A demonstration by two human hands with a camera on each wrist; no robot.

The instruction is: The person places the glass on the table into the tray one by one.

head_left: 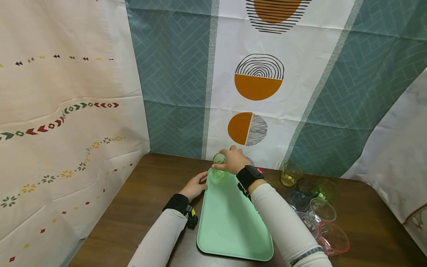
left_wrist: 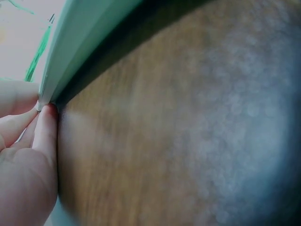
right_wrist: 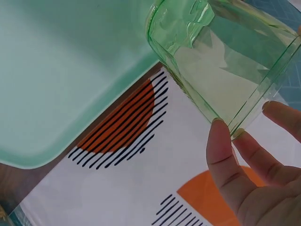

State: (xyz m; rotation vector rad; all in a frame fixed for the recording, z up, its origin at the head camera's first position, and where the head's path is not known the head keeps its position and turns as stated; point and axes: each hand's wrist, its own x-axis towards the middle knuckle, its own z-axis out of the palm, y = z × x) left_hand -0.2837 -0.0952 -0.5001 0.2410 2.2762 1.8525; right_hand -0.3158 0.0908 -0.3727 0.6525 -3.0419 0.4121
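Note:
My right hand (head_left: 235, 160) holds a clear green drinking glass (head_left: 220, 174) near its rim, over the far left corner of a mint-green tray (head_left: 230, 222). In the right wrist view, the fingertips (right_wrist: 218, 129) pinch the rim of the glass (right_wrist: 230, 70), and its base overlaps the tray's edge (right_wrist: 113, 101). At the tray's far left edge, my left hand (head_left: 193, 187) grips the rim; the left wrist view shows fingers (left_wrist: 46, 127) pressed to either side of the tray's edge (left_wrist: 70, 47).
Several tumblers stand on the right of the brown wooden table (head_left: 160, 178): an amber glass (head_left: 289, 176), a dark glass (head_left: 298, 200), a clear glass (head_left: 323, 210) and a pink-rimmed glass (head_left: 333, 239) among them, partly behind my right forearm. Patterned cloth (head_left: 173, 92) hangs behind the table.

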